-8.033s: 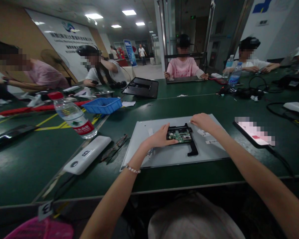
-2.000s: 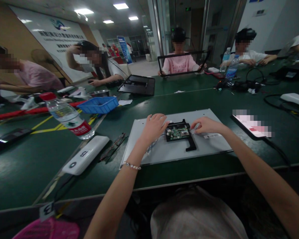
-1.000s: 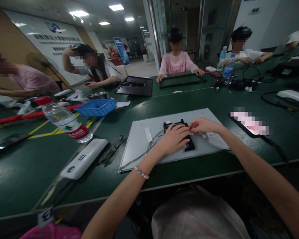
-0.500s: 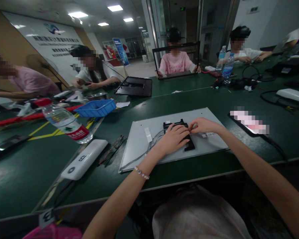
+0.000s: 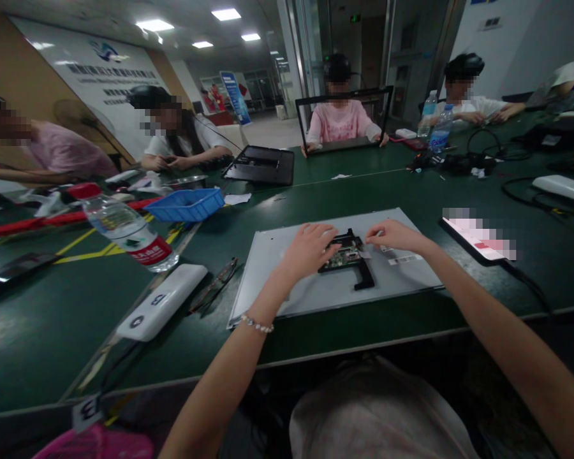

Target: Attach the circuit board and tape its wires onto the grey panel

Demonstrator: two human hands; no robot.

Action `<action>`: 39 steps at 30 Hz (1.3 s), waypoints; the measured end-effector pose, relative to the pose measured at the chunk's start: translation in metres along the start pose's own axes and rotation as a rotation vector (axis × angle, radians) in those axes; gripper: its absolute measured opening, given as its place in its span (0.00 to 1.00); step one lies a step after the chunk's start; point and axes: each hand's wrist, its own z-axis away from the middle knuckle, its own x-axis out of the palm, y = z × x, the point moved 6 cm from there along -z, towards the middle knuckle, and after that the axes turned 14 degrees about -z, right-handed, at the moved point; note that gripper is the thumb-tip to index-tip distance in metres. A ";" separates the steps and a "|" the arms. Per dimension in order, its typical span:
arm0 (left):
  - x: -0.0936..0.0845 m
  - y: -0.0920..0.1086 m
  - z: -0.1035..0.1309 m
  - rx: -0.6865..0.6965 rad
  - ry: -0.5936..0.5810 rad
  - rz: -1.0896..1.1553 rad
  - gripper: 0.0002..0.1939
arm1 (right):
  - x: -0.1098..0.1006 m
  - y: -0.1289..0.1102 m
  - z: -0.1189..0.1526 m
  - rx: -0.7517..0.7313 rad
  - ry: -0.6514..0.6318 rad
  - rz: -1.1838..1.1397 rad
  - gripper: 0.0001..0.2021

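A flat light-grey panel (image 5: 263, 261) lies on the green table in front of me. On it sits a black bracket (image 5: 365, 277) with a green circuit board (image 5: 343, 256) inside. My left hand (image 5: 309, 250) is over the board's left side, palm down with fingers stretched and apart, partly hiding the board. At the bracket's right edge is my right hand (image 5: 395, 236), thumb and fingertips pinched together. Whatever is between those fingertips is too small to make out. A small pale strip (image 5: 366, 254) shows just below them. A white label (image 5: 404, 259) is stuck on the panel's right side.
Left of the panel lie glasses (image 5: 215, 285), a white power bank (image 5: 165, 303) and a tilted water bottle (image 5: 129, 233). Beyond is a blue tray (image 5: 186, 205). A phone (image 5: 478, 241) with a cable lies right. Across the table, a person holds a black frame (image 5: 337, 148); others sit nearby.
My left hand has shifted left, uncovering the circuit board. The right hand has moved slightly right, off the board. Grey cables seen on the panel's lower left no longer show there.
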 end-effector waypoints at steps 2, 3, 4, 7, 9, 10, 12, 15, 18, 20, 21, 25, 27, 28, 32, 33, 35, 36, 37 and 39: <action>-0.001 -0.029 0.005 -0.107 -0.041 -0.029 0.19 | 0.000 -0.001 0.000 -0.008 0.014 0.007 0.14; 0.000 -0.044 0.009 -0.155 -0.068 -0.041 0.19 | 0.001 -0.002 0.000 -0.016 0.017 0.009 0.14; 0.002 -0.058 0.015 -0.212 -0.092 -0.052 0.19 | 0.002 -0.003 -0.001 -0.029 0.019 0.011 0.14; 0.012 -0.089 0.034 -0.318 -0.145 -0.065 0.18 | 0.007 -0.006 -0.001 -0.078 0.021 0.014 0.13; 0.022 -0.105 0.047 -0.405 -0.130 -0.058 0.17 | 0.009 -0.008 -0.001 -0.099 0.031 0.013 0.12; 0.027 -0.111 0.052 -0.438 -0.121 -0.039 0.18 | 0.009 -0.009 -0.001 -0.104 0.036 0.014 0.12; 0.039 -0.118 0.060 -0.470 -0.120 0.035 0.18 | 0.010 -0.010 0.000 -0.104 0.044 0.014 0.12; 0.052 -0.119 0.063 -0.415 -0.123 0.183 0.19 | 0.010 -0.011 0.001 -0.086 0.051 0.014 0.12; 0.056 -0.116 0.062 -0.362 -0.145 0.267 0.18 | 0.009 -0.010 0.001 -0.081 0.048 0.014 0.12; 0.058 -0.115 0.061 -0.348 -0.159 0.290 0.16 | 0.010 -0.009 0.000 -0.089 0.041 0.012 0.12; 0.058 -0.115 0.061 -0.347 -0.161 0.304 0.15 | 0.011 -0.008 0.000 -0.091 0.038 0.012 0.12; 0.057 -0.117 0.060 -0.372 -0.131 0.437 0.12 | 0.012 -0.007 -0.001 -0.089 0.036 0.027 0.12; 0.053 -0.117 0.059 -0.381 -0.098 0.570 0.12 | 0.012 -0.008 0.000 -0.095 0.040 0.023 0.12; 0.050 -0.116 0.059 -0.382 -0.085 0.647 0.13 | 0.012 -0.009 0.000 -0.101 0.042 0.019 0.12; 0.039 -0.106 0.057 -0.347 -0.099 0.845 0.14 | 0.012 -0.013 0.001 -0.132 0.066 0.023 0.12; 0.038 -0.103 0.057 -0.326 -0.117 0.843 0.13 | 0.013 -0.015 0.001 -0.147 0.072 0.027 0.11; 0.038 -0.098 0.056 -0.290 -0.160 0.789 0.13 | 0.016 -0.020 0.000 -0.188 0.089 0.049 0.11; 0.039 -0.096 0.056 -0.278 -0.183 0.748 0.13 | 0.018 -0.023 0.001 -0.213 0.099 0.070 0.12; 0.041 -0.096 0.057 -0.272 -0.203 0.706 0.13 | 0.021 -0.026 0.001 -0.241 0.110 0.094 0.12; 0.045 -0.096 0.058 -0.266 -0.241 0.643 0.13 | 0.028 -0.036 0.003 -0.312 0.126 0.136 0.13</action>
